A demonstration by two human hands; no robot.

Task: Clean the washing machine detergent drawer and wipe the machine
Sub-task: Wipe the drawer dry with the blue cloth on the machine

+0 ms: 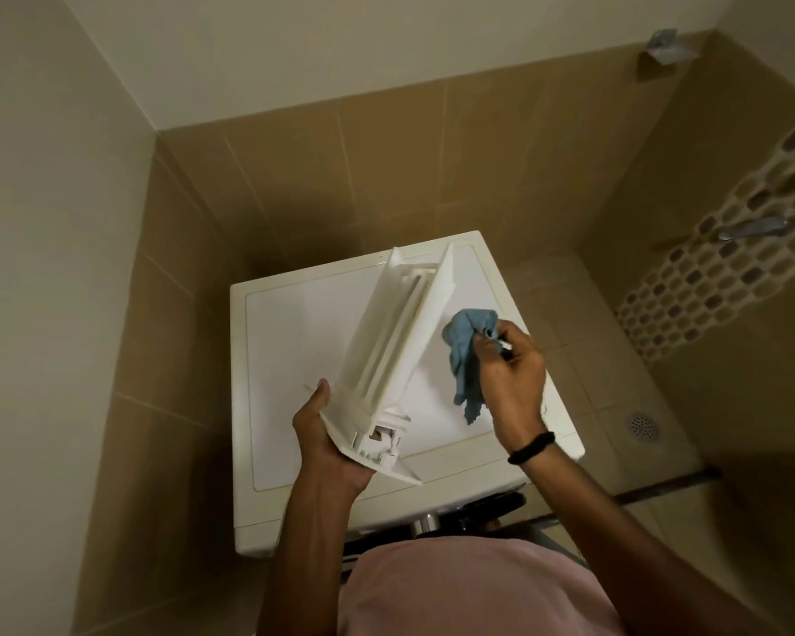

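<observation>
The white detergent drawer [395,342] is out of the machine, held tilted above the white washing machine [294,342] top, its long side pointing away from me. My left hand [329,442] grips its near end from below. My right hand [510,369] holds a crumpled blue cloth [467,355] just right of the drawer's side wall, the cloth hanging down. A small white object shows between the right fingers; what it is I cannot tell. A black band circles the right wrist.
Tiled walls close in behind and left of the machine. To the right lie a tiled floor with a round drain [643,426], a mosaic strip with a metal tap handle [751,229], and a dark floor rail [662,491]. The machine's front controls [478,509] sit below.
</observation>
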